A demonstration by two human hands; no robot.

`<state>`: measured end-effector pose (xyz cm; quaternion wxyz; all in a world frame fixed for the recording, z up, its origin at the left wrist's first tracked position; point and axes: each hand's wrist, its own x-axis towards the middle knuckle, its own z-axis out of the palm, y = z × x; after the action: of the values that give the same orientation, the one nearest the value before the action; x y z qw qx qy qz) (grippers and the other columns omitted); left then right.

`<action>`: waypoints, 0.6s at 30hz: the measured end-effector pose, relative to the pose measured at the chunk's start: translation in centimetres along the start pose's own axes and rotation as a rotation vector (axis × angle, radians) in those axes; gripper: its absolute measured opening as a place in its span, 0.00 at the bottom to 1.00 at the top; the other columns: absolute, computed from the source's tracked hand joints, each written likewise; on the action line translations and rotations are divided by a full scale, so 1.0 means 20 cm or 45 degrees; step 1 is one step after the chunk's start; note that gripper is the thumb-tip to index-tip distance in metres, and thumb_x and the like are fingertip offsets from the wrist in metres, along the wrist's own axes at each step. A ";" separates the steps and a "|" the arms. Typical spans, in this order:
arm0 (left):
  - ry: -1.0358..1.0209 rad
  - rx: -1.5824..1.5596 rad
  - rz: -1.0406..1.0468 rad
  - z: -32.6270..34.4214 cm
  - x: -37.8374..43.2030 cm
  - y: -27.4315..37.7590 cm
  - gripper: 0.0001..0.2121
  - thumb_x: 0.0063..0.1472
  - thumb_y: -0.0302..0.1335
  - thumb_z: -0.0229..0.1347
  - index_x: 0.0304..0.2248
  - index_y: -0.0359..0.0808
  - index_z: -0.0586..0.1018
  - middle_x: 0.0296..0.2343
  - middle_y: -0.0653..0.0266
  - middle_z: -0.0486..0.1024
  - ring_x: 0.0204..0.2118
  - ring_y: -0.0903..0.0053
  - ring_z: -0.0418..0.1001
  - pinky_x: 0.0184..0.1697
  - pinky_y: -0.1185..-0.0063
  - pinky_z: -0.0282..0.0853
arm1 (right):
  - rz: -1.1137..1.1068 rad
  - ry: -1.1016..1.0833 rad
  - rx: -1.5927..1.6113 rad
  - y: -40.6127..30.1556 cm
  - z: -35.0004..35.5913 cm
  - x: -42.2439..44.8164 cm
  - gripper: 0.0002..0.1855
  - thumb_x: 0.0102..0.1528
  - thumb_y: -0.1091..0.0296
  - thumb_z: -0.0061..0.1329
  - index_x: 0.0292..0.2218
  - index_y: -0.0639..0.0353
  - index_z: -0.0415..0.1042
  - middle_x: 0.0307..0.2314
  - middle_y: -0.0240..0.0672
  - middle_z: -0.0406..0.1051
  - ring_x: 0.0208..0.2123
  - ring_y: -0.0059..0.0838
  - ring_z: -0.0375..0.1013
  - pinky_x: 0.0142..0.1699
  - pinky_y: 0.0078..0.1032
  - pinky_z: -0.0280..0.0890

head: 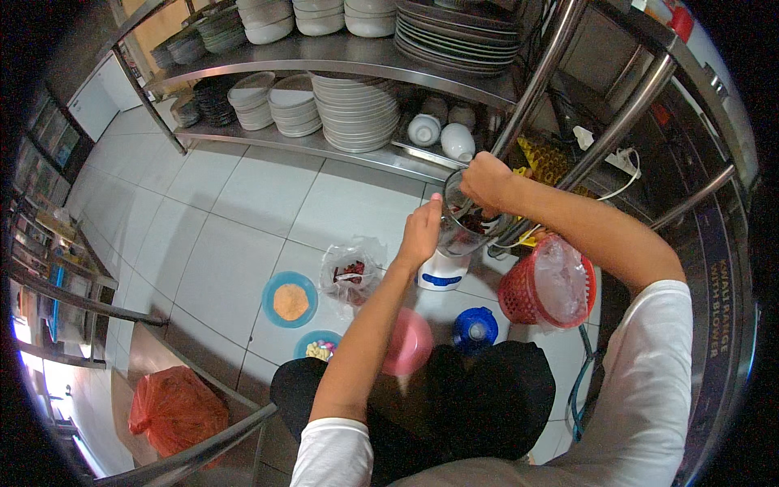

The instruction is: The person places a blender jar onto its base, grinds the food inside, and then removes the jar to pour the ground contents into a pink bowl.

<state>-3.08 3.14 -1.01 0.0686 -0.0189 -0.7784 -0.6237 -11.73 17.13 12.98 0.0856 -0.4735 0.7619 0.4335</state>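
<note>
A blender with a clear jar and a white base stands on the tiled floor before me. Dark red pieces, apparently dried chillies, lie inside the jar. My left hand is closed around the handle side of the jar, thumb up. Over the jar's mouth is my right hand, its fingers curled at the rim; whether they hold something is hidden. A blue blender lid rests on the floor near my knees. Left of the blender, an open plastic bag contains more dark red pieces.
Blue bowls hold orange powder and pale, garlic-like pieces. A pink bowl sits between my knees. At right stands a red basket with a plastic bag. Ahead, a steel shelf bears stacked plates; steel pipes slant close by my right arm.
</note>
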 end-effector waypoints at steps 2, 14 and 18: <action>0.015 0.024 0.032 0.00 0.00 -0.03 0.28 0.76 0.45 0.35 0.32 0.27 0.75 0.33 0.34 0.76 0.40 0.37 0.72 0.45 0.56 0.66 | 0.012 0.038 0.016 0.00 0.00 -0.04 0.20 0.43 0.42 0.67 0.28 0.49 0.84 0.29 0.34 0.82 0.33 0.33 0.83 0.37 0.33 0.72; 0.006 0.007 0.019 0.00 0.00 -0.01 0.28 0.76 0.46 0.35 0.33 0.27 0.75 0.32 0.35 0.75 0.39 0.37 0.71 0.44 0.55 0.65 | 0.312 -0.238 -0.076 0.12 -0.18 -0.24 0.34 0.39 0.29 0.65 0.39 0.46 0.84 0.36 0.27 0.81 0.39 0.31 0.80 0.43 0.35 0.68; -0.002 0.008 0.068 -0.01 0.01 -0.02 0.29 0.76 0.46 0.35 0.33 0.27 0.75 0.31 0.34 0.75 0.39 0.36 0.71 0.44 0.56 0.65 | 0.295 -0.199 -0.170 0.17 -0.23 -0.23 0.37 0.37 0.28 0.66 0.41 0.47 0.83 0.42 0.27 0.79 0.49 0.32 0.74 0.57 0.38 0.58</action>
<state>-3.31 2.92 -1.43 0.0847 -0.0398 -0.7797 -0.6191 -10.73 17.30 20.23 0.0624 -0.3519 0.7721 0.5256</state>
